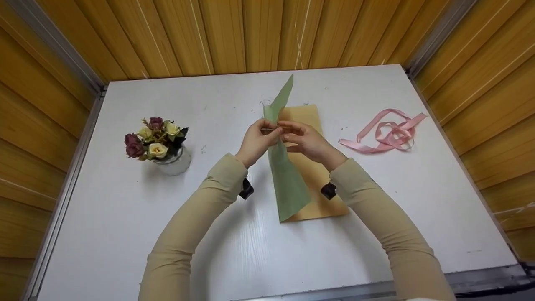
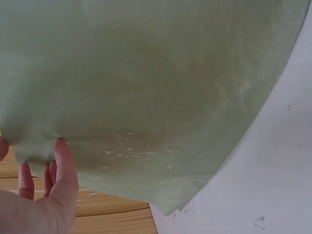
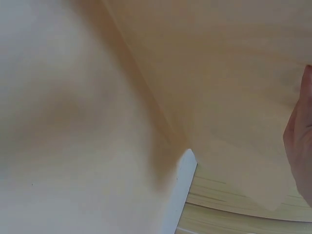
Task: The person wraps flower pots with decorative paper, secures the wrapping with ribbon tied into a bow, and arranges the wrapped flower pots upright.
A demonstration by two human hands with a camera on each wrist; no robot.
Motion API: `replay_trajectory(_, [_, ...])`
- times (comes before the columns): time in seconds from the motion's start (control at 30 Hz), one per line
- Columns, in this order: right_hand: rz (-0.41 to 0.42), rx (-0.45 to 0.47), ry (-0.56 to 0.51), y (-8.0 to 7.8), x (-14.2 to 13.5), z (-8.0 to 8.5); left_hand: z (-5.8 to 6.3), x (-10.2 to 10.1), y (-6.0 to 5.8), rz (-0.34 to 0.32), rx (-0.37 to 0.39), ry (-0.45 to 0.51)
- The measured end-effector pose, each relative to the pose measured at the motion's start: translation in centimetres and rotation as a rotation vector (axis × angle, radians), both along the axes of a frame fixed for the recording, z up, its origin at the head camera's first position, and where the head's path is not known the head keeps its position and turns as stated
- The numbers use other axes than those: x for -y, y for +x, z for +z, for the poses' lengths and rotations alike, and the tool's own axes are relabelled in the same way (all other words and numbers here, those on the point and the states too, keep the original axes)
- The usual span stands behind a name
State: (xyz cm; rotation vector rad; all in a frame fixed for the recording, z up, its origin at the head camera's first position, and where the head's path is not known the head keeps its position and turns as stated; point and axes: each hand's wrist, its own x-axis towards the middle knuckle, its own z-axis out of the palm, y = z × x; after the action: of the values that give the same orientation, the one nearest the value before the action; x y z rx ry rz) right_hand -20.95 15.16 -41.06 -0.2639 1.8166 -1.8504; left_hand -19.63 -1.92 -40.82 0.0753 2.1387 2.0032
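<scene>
A sheet of wrapping paper, green (image 1: 288, 184) on one face and tan (image 1: 311, 167) on the other, lies partly on the table with its green part raised. My left hand (image 1: 259, 140) pinches the raised part near the middle of its upper edge. The fingers of my right hand (image 1: 308, 142) meet it there from the tan side, gripping the same edge. In the left wrist view the green face (image 2: 146, 87) fills most of the picture, small creases near the fingers. The right wrist view has the tan face (image 3: 234, 97) sloping up from a straight fold.
At the left stands a white pot (image 1: 173, 163) with artificial roses (image 1: 156, 138) in cream and dark red. A loosely looped pink ribbon (image 1: 393, 133) lies at the right. The white table (image 1: 234, 259) is bordered by wood-patterned walls (image 1: 259, 33) at the back and sides.
</scene>
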Motion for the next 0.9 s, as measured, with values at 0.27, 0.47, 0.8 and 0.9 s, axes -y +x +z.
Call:
replay_trajectory(0.27, [0.09, -0.033, 0.224, -0.5, -1.5, -1.7, -0.4, 1.0, 0.3, 0.033, -0.009, 0.004])
replay_trajectory(0.47, [0.129, -0.234, 0.675, -1.4, -4.6, -4.6, -0.8, 2.1, 0.4, 0.058, -0.021, -0.042])
replay_trajectory(0.8, [0.269, -0.327, 1.116, -1.2, -7.5, -7.4, -1.1, 4.0, 0.9, 0.042, -0.085, -0.186])
replay_trajectory(0.9, [0.29, -0.412, 1.171, -1.2, -7.6, -7.7, -1.1, 4.9, 1.1, 0.035, -0.103, -0.251])
